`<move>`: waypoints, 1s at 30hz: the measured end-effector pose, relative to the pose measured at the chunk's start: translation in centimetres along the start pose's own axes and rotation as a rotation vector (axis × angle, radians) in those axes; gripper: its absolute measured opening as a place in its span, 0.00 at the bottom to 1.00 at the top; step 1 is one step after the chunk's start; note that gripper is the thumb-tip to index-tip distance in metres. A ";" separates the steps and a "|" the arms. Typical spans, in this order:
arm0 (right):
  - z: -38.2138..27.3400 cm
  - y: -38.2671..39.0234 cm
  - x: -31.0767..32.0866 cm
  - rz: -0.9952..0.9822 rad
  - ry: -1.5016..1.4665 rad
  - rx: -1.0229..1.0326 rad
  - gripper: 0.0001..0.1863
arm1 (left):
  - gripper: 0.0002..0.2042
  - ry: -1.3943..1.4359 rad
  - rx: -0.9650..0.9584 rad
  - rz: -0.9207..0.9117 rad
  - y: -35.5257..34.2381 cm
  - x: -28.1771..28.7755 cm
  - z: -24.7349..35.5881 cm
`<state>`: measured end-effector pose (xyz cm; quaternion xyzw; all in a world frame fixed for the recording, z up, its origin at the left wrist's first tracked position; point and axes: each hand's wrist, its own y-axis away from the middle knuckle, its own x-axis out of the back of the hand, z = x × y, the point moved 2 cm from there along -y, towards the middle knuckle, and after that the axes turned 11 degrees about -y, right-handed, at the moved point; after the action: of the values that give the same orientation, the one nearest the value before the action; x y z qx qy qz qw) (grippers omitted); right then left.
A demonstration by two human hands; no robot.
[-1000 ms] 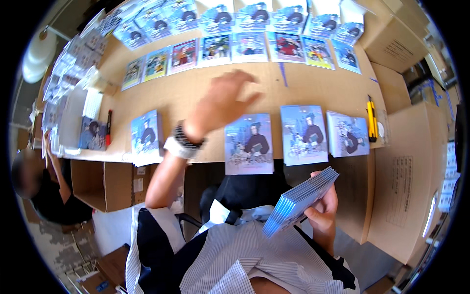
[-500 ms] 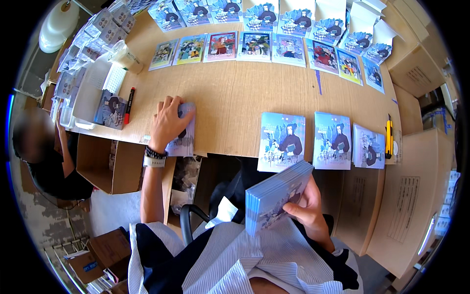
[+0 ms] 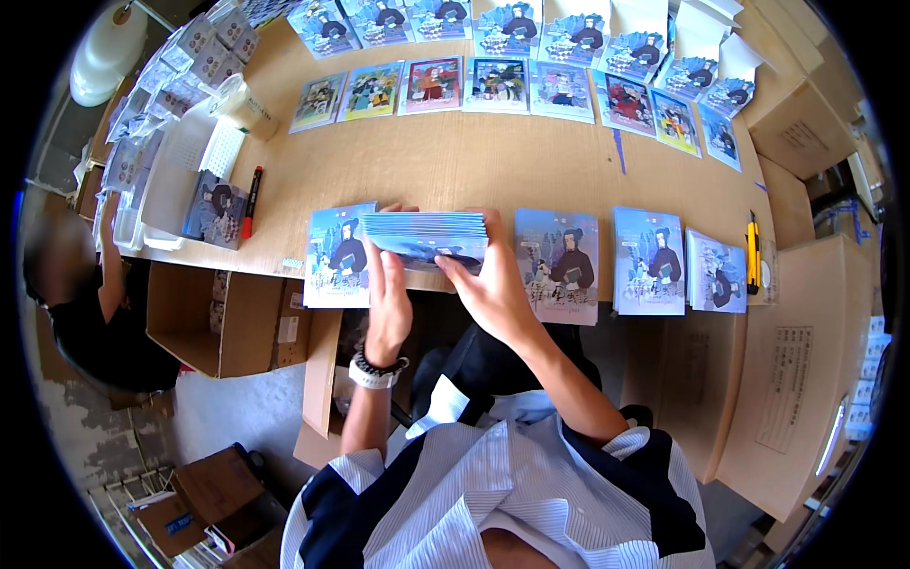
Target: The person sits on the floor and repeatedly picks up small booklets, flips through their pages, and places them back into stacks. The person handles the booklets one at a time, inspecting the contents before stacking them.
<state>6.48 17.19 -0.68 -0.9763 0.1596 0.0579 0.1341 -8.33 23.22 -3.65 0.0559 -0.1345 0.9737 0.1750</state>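
Between my hands, above the table's near edge, is a stack of flat blue illustrated packets (image 3: 424, 226), tilted so its layered edges face up. My right hand (image 3: 495, 284) grips its right end, thumb across the front. Against its left end my left hand (image 3: 387, 299) presses, fingers partly hidden behind the stack. Just left of it, a pile of the same packets (image 3: 334, 261) lies on the table, partly covered by my left hand. To the right lie a packet pile (image 3: 557, 266), another packet pile (image 3: 648, 261) and a sideways packet pile (image 3: 716, 272).
A yellow cutter (image 3: 754, 254) lies at the table's right edge. On the left are a red-and-black marker (image 3: 251, 202), a white basket (image 3: 175, 180) and a drink cup (image 3: 244, 107). Picture cards (image 3: 496, 85) and open boxes line the far side. Another person (image 3: 90, 313) is at left.
My right hand has brought the stack up and left, over the table edge. My left hand has left the left pile and come to the stack, which has turned edge-up.
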 end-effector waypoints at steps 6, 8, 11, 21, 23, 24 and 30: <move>0.8 0.9 -0.1 0.051 -0.008 0.078 0.27 | 0.27 0.061 0.053 0.051 2.0 -1.3 0.0; 1.2 1.1 0.2 0.036 -0.013 0.032 0.28 | 0.26 0.127 0.056 0.053 2.2 -1.4 0.0; 1.2 1.2 0.4 0.033 -0.022 -0.007 0.30 | 0.24 0.060 0.048 0.084 2.3 -1.3 0.5; -4.5 1.6 -0.9 -0.021 0.387 0.176 0.56 | 0.27 -0.133 -0.125 0.361 2.8 -2.8 3.2; -4.4 1.3 -0.7 -0.016 0.461 0.252 0.66 | 0.26 -0.257 -0.215 0.400 3.0 -3.8 1.2; -4.0 1.3 -0.7 -0.005 0.470 0.262 0.67 | 0.26 -0.370 -0.277 0.348 3.0 -3.9 1.2; -2.5 0.9 0.9 -0.157 0.417 0.125 0.71 | 0.32 0.061 -0.050 -0.039 2.7 -3.4 1.0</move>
<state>7.27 15.42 1.38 -0.9663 0.1105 -0.1660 0.1625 -6.02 19.39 -3.87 0.0241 -0.1525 0.9677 0.1993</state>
